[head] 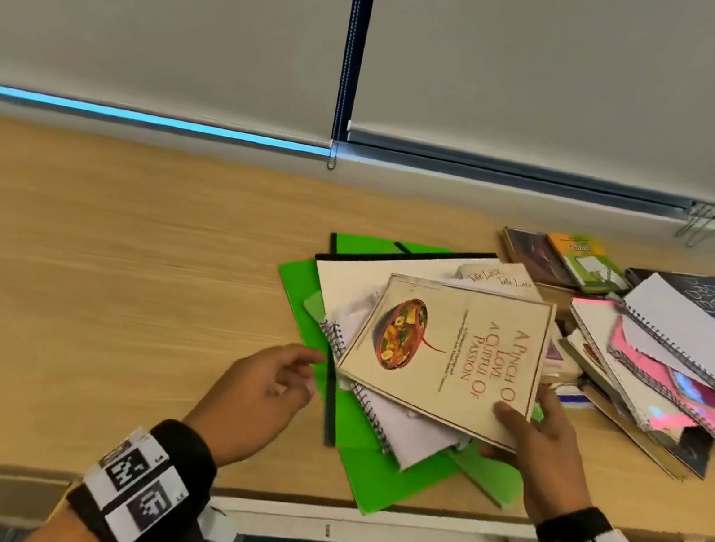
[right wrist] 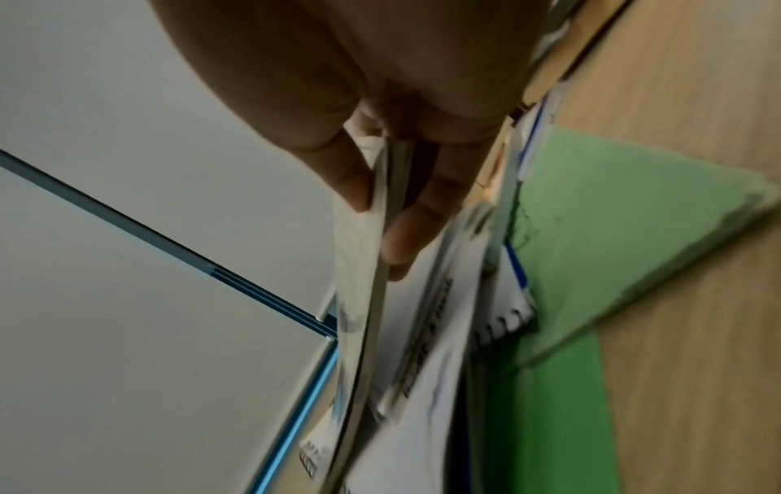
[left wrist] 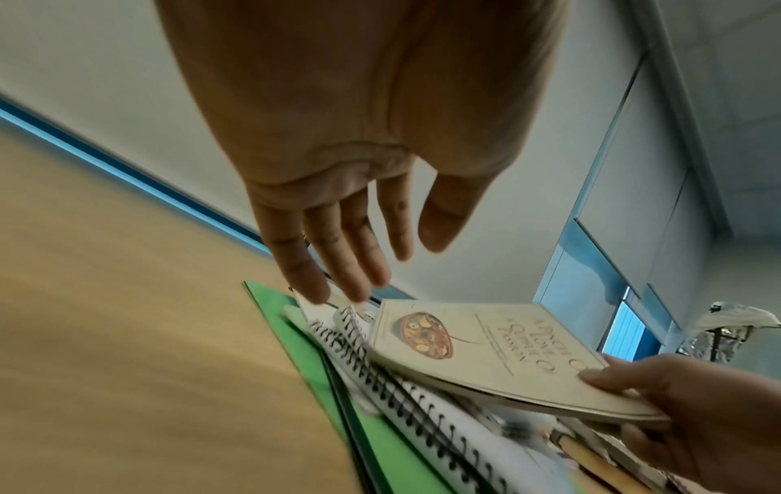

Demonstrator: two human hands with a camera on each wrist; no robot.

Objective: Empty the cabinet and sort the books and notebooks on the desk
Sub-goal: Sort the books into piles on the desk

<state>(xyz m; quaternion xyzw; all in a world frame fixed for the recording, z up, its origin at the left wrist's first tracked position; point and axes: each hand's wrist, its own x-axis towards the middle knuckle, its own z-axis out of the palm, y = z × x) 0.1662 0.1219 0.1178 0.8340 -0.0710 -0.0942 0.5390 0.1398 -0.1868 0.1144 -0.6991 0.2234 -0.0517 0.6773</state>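
Right hand (head: 546, 449) pinches the near corner of the cream cookbook (head: 445, 356), thumb on the cover and fingers beneath. Left hand (head: 258, 401), at 9 o'clock of the book, hangs with fingers spread, holding nothing. The cookbook lies atop spiral notebooks (head: 396, 424) and green folders (head: 364, 475) on the wooden desk (head: 108, 276); a second heap of books (head: 671, 361) lies at 3 o'clock.

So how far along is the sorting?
Done: many books already lie on the desk. In hand: the right hand grips the cookbook; the left hand is open. Left: the mixed pile and green folders look unsorted. Cabinet unseen.
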